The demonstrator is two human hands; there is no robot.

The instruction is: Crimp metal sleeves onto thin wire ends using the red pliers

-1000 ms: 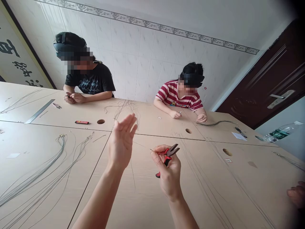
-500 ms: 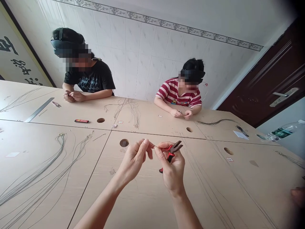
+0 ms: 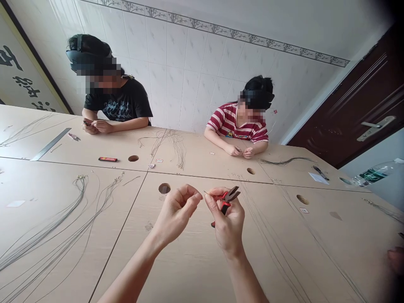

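My right hand (image 3: pixel 229 225) is closed around red-and-black pliers (image 3: pixel 225 206), whose jaws stand apart and point up to the right. Its thumb and forefinger also pinch a thin strand, of which only a short tip shows. Just left of it, my left hand (image 3: pixel 179 210) is closed in a pinch, thumb against forefinger. Whatever lies between those fingertips is too small to make out. A small gap separates the two hands, which are held above the table (image 3: pixel 186 269).
Bundles of thin wire (image 3: pixel 75 223) lie at left, and more long strands (image 3: pixel 268 235) at right. Two people sit across the table, hands at work. A metal ruler (image 3: pixel 52 143), a red-and-black box (image 3: pixel 107 159), a pen (image 3: pixel 321 172) and a bottle (image 3: pixel 377 173) are farther off. Round holes (image 3: pixel 164 188) pierce the tabletop.
The left hand has turned, its thumb tip coming down and right toward the right hand's fingertips. The right hand and pliers have barely moved.
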